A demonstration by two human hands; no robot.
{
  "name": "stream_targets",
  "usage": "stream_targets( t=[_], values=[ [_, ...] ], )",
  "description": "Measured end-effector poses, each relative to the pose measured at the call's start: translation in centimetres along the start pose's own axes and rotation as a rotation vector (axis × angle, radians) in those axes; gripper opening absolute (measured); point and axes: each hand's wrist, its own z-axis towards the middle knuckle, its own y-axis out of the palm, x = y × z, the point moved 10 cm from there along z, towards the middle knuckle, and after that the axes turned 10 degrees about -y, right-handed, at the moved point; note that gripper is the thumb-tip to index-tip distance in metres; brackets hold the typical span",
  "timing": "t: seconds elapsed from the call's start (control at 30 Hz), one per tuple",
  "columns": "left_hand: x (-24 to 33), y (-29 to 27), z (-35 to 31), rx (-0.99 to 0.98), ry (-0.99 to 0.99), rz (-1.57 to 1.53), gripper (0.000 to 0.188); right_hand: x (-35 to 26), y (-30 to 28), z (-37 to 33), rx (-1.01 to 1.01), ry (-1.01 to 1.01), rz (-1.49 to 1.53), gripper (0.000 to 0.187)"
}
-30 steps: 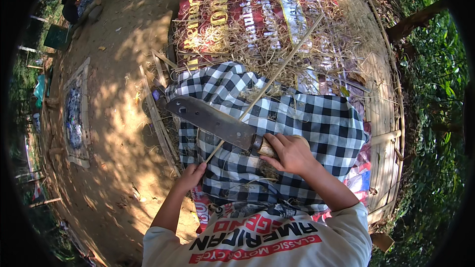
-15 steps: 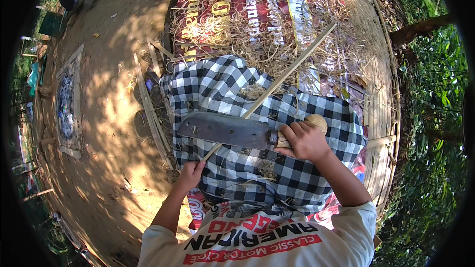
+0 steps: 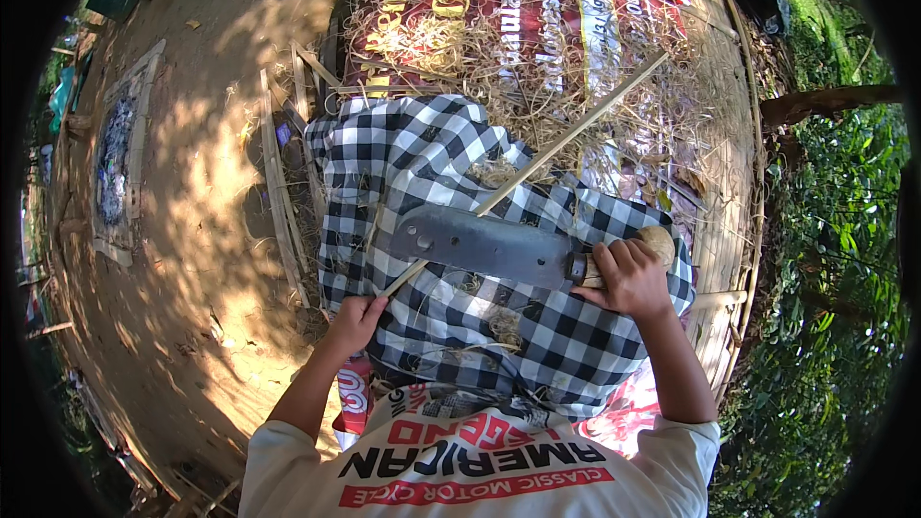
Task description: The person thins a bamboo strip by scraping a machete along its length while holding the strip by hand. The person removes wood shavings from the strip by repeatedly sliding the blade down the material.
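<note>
My right hand point(image 3: 630, 275) is closed round the wooden handle of a broad, dark-bladed machete point(image 3: 484, 247). Its blade points left and lies across a thin pale bamboo strip point(image 3: 566, 139), hiding part of it. At the strip's near end, my left hand point(image 3: 356, 323) pinches it between thumb and fingers. From there the strip slants up and away to the right. Beneath both is a black-and-white checked cloth point(image 3: 384, 158) spread over my lap, with curly shavings point(image 3: 506, 326) scattered on it.
Beyond my lap lies a red printed banner point(image 3: 470, 0) strewn with shavings. Bamboo slats point(image 3: 710, 182) edge the platform on the right, with green plants point(image 3: 825, 221) past them. Long wood pieces point(image 3: 276, 182) lean at the left, above a dirt floor point(image 3: 211, 134).
The machete and my right hand have moved to the right, along the strip's crossing. My left hand keeps its pinch on the strip's near end. The whole view has shifted slightly.
</note>
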Motion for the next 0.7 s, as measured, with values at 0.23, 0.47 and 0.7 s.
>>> stream_targets(
  t=[0.23,0.47,0.7],
  values=[
    [0.1,0.0,-0.1,0.029,0.014,0.002,0.051,0.4,-0.6,-0.8,-0.057,0.02,-0.004,0.057],
    [0.9,0.0,-1.1,0.12,0.009,-0.021,0.048,-1.8,1.3,0.4,-0.05,0.127,0.08,0.055],
    [1.6,-0.1,-1.4,0.244,0.032,0.005,0.043,-3.1,4.0,2.3,-0.067,0.165,0.159,0.051]
  ],
)
